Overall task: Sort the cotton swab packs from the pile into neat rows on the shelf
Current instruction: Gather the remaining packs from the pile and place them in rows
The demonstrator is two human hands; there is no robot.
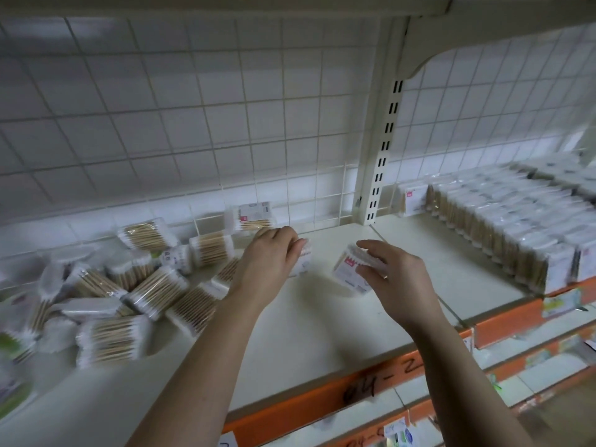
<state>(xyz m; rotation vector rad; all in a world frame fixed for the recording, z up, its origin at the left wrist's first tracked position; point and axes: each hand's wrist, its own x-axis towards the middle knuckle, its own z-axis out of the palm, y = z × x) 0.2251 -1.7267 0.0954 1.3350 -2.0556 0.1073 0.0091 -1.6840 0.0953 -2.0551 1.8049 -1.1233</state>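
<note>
Pinching a cotton swab pack (350, 274) at mid-shelf (306, 324), the right hand (398, 279) is holding it upright but tilted, cotton tips uppermost and label facing left. The left hand (274, 256) is curling over a second pack (303, 264), hiding most of it, so its long axis is unclear. The pile (113, 285) is lying jumbled at the left and blurring at the frame edge. The rows (516, 227) are standing on edge at the right, cut off by the frame.
</note>
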